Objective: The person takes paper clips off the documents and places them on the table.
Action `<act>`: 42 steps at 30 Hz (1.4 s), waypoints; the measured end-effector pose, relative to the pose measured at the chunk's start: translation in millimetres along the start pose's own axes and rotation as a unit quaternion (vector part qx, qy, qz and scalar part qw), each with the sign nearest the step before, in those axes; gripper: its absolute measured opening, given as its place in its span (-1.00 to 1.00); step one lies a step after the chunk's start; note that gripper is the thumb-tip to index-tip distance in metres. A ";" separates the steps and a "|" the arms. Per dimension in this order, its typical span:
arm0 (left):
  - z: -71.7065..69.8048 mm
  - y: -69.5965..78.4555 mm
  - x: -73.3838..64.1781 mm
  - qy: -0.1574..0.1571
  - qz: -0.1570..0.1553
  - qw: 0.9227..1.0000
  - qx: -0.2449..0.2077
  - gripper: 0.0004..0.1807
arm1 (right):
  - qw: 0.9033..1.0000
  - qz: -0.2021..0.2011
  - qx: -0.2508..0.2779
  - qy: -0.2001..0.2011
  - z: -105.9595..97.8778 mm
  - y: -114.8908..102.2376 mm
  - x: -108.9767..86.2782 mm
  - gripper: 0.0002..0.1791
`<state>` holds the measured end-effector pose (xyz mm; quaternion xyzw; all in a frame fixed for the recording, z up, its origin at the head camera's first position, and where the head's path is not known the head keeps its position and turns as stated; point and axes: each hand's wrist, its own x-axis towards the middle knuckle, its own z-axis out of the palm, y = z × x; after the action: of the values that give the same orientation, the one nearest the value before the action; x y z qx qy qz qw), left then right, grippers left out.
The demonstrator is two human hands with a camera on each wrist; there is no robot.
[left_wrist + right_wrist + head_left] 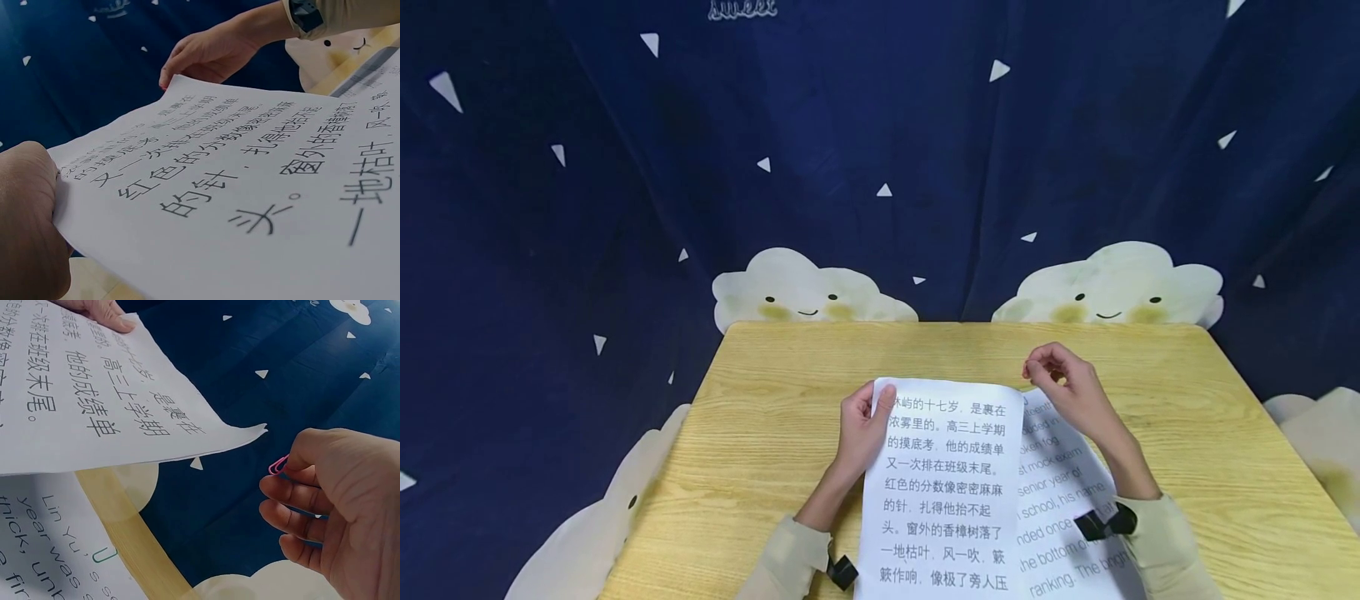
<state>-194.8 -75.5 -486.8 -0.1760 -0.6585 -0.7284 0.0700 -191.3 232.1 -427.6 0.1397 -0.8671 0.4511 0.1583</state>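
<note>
My left hand (863, 425) grips the upper left edge of a sheaf of paper (943, 492) printed with Chinese text, thumb on top. It is raised and tilted above the table. A pink paper clip (279, 465) is pinched between thumb and index finger of my right hand (340, 494). That hand is just beyond the sheaf's upper right corner, which curls up, apart from the clip. Below and to the right lies a page with English text (1067, 508), partly covered by the raised sheaf. A green paper clip (105, 555) sits on its top edge.
The wooden table (760, 417) reaches back to a dark blue curtain (880, 125) with white triangles and smiling clouds. Each wrist wears a black strap-mounted device (842, 572) over a light sleeve.
</note>
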 end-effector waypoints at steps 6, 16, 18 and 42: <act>-0.1 -1.0 -0.6 0.003 -0.004 1.000 -0.002 -0.78 | 1.000 0.003 -0.007 -0.001 -1.0 0.5 -1.1 -0.92; -0.2 -1.6 -0.3 0.007 -0.009 1.000 -0.003 -0.77 | 1.000 0.011 -0.014 -0.003 -5.1 7.1 -2.5 -0.92; -0.1 -1.3 -0.1 0.005 -0.008 1.000 -0.005 -0.77 | 1.000 0.012 -0.013 -0.003 -6.1 9.2 -2.8 -0.92; 0.1 0.7 -0.5 0.002 -0.002 1.000 -0.003 -0.76 | 0.999 0.033 -0.038 0.012 -10.2 65.8 -3.9 -0.87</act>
<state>-194.1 -75.5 -486.3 -0.1737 -0.6562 -0.7310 0.0694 -211.5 277.3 -472.2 0.0992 -0.8859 0.4243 0.1588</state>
